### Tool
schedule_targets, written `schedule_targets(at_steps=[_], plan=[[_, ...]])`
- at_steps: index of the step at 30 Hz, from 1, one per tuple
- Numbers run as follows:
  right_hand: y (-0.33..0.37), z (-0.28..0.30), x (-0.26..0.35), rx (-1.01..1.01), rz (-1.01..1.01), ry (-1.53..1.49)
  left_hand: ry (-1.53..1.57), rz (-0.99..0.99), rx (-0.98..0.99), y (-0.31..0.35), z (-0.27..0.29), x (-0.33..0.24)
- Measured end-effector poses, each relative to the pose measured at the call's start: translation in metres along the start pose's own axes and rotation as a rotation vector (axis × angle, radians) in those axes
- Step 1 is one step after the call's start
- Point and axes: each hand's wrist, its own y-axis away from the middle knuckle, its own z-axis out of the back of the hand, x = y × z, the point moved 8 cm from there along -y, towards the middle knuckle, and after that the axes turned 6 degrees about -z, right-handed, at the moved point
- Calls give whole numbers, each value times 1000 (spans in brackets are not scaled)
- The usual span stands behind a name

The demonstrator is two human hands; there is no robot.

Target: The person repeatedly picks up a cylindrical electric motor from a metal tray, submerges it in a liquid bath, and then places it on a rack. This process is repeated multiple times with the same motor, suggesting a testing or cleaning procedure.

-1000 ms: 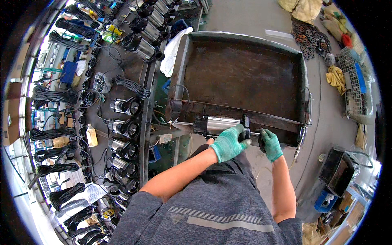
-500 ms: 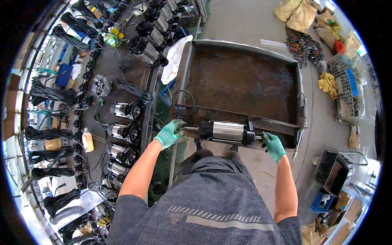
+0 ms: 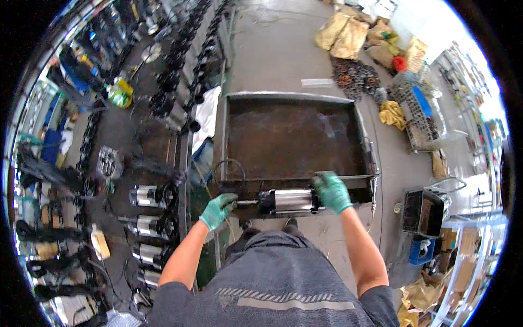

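A cylindrical motor (image 3: 287,200) with a bright metal body and black end pieces lies across the near side of a shallow dark metal tray-like bench. From its left end sticks out a thin metal shaft (image 3: 247,203). My left hand (image 3: 217,211), in a green glove, is closed with its fingers round the tip of this shaft. At the motor's right end is my right hand (image 3: 333,193), also gloved in green, over the black end piece. Its fingers are smeared by motion, and the right end of the shaft is hidden.
On the left, a long dark table (image 3: 155,136) bears several similar motors, coiled black cables and a plastic bottle (image 3: 99,242). The metal tray (image 3: 294,139) spreads out beyond the motor. To the right on the floor stand a black crate (image 3: 422,212) and a wire basket (image 3: 417,117).
My right hand has let go of the shaft's right end and moved left and up onto the motor's black end piece. My left hand stays at the left shaft. The whole view has shifted.
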Motion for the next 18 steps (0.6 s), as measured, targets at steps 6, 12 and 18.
schedule_targets(at_steps=[6, 12, 18], plan=[[7, -37, 18, 55, -32, 310, 9, 158, -137, -7, -15, 51], [3, -40, 9, 69, -68, 296, 485, 755, -151, 5, -38, 70], [3, -42, 12, 55, -34, 315, -467, -234, 62, 6, -7, -27]])
